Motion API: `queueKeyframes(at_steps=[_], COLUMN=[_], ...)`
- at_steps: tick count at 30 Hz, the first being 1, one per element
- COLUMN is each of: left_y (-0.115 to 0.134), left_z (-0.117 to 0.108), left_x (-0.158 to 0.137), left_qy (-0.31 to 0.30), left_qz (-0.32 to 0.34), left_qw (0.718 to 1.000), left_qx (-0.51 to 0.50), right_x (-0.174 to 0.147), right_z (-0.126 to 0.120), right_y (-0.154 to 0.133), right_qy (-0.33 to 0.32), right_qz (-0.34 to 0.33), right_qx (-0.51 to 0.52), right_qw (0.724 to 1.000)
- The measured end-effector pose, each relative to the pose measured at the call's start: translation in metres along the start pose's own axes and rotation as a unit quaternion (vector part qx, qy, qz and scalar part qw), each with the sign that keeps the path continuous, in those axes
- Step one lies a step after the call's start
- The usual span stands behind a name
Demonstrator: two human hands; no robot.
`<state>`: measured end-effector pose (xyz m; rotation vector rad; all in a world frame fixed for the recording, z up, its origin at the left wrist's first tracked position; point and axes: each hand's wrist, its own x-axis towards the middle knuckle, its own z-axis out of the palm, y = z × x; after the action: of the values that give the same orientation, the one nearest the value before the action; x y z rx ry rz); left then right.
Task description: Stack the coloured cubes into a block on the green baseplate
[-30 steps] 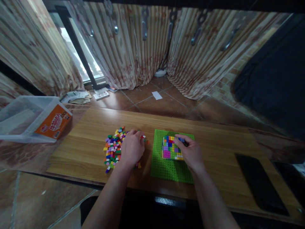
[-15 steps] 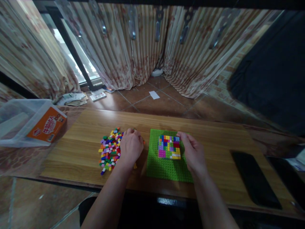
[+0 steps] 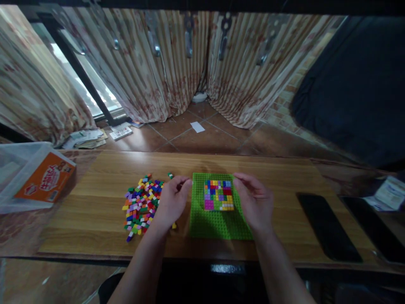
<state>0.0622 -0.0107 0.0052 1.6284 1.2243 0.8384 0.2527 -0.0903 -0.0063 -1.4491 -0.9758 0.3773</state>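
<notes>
A square block of multicoloured toy bricks [image 3: 218, 196] sits on a green studded baseplate [image 3: 218, 226]. My left hand [image 3: 173, 199] is between the brick pile and the plate's left edge, its thumb and forefinger pinched together. Whatever the fingertips hold is too small to make out. My right hand [image 3: 255, 199] hovers over the plate's right side. Its thumb and forefinger, slightly apart, lie close to the block's upper right corner, with nothing visible between them. A pile of small loose bricks [image 3: 142, 204] spreads left of my left hand, which partly covers it.
A clear plastic box [image 3: 22, 147] with an orange label stands at the table's left end. Two dark flat slabs, one a black panel [image 3: 327, 228], lie on the right. The wooden table [image 3: 95, 198] carries everything; curtains [image 3: 164, 76] hang behind it.
My left hand has moved from the pile toward the baseplate, uncovering more bricks. My right thumb and forefinger have parted a little beside the block. The view has shifted right.
</notes>
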Motion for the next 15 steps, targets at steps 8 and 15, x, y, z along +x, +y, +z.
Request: queueKeyframes(at_steps=[8,15], left_y=[0.018,0.016], left_z=[0.030,0.034], left_x=[-0.015,-0.014], left_qy=[-0.154,-0.173], left_qz=[-0.188,-0.199], left_qw=[0.874,0.877], left_qx=[-0.420,-0.401], right_x=[-0.011,-0.011], right_z=[0.010,0.007], right_y=[-0.019,-0.016], right_qy=[-0.140,-0.147], right_qz=[-0.170,-0.180], right_qx=[-0.060,-0.098], right_qw=[0.974,0.968])
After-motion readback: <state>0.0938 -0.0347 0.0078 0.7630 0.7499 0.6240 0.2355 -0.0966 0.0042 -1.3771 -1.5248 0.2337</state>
